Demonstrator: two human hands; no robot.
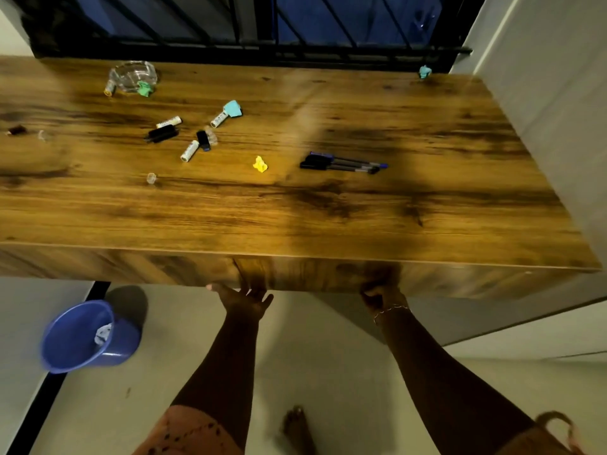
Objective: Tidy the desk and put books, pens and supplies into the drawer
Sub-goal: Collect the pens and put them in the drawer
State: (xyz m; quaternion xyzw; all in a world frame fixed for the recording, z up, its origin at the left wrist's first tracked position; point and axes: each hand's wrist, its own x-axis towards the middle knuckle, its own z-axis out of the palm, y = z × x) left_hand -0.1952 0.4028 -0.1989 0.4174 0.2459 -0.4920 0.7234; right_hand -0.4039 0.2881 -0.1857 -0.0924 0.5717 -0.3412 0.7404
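A wooden desk (328, 218) fills the view. My left hand (244, 298) and my right hand (382, 295) both reach under the bottom edge of the closed drawer front (312, 274); the left fingers are spread against it, the right fingers curl under it. On the desktop lie a few dark pens (341, 162) at centre right, a yellow crumpled scrap (260, 164), several white tubes (189, 151), a black clip (161, 133), a small black stick (203, 140) and a teal scrap (234, 109).
A glass ashtray (134, 75) with a green scrap (144, 89) sits at the back left. Another teal scrap (425, 71) lies at the back right corner. A blue bucket (85, 336) stands on the floor left. A white wall (558, 93) borders the right side.
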